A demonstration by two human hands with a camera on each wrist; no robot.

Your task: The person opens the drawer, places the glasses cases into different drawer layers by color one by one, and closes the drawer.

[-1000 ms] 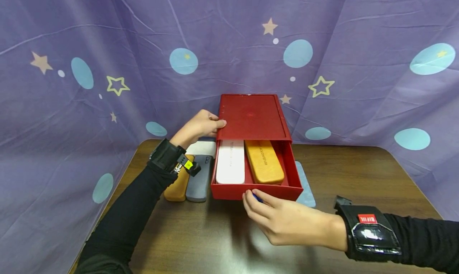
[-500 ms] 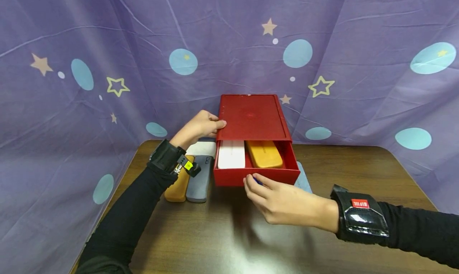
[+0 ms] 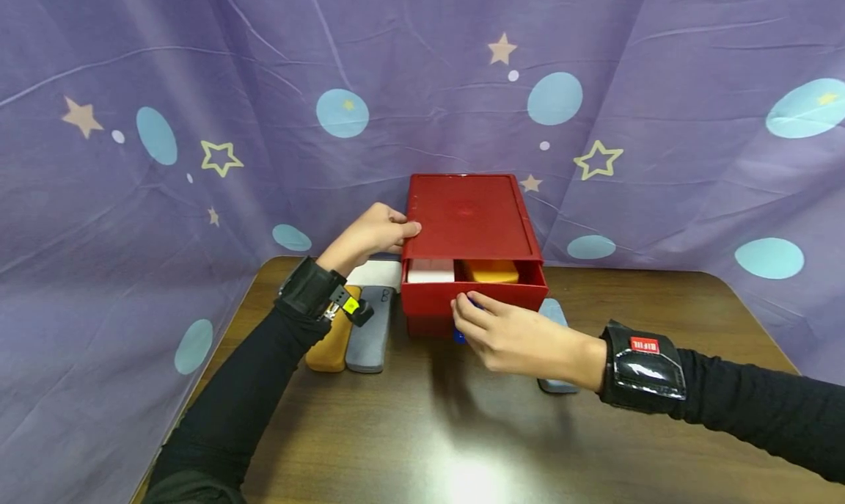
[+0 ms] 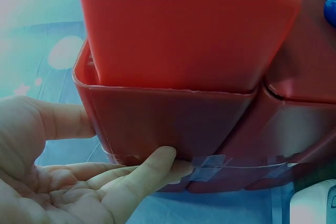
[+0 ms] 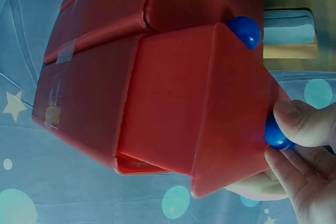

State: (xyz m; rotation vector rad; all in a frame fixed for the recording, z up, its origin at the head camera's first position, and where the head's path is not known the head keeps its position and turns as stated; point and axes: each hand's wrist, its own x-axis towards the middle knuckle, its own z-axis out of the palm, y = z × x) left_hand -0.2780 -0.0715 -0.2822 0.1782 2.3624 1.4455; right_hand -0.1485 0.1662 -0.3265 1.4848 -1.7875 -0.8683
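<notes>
A red drawer cabinet [image 3: 469, 214] of stacked drawers stands on the table. Its top drawer [image 3: 429, 296] is partly pulled out. Inside show a white oblong case [image 3: 430, 272] and a yellow oblong case [image 3: 494, 272], their backs hidden under the cabinet top. My right hand [image 3: 521, 339] pinches the drawer's blue round knob [image 5: 276, 131] between thumb and fingers. On the cabinet's upper left edge, my left hand [image 3: 371, 235] holds on, thumb over the top and fingers against the side. The left wrist view shows those fingertips [image 4: 167, 156] touching the red wall.
Left of the cabinet lie a mustard case [image 3: 328, 346], a grey-blue case [image 3: 370, 335] and a white one [image 3: 376, 274]. A light blue case [image 3: 553, 312] lies to its right, partly behind my right hand. A purple patterned curtain [image 3: 264, 64] hangs behind the table.
The top drawer has slid back into the cabinet, my right hand moving away from me with the knob. Less of the two cases shows. My left hand stays in place.
</notes>
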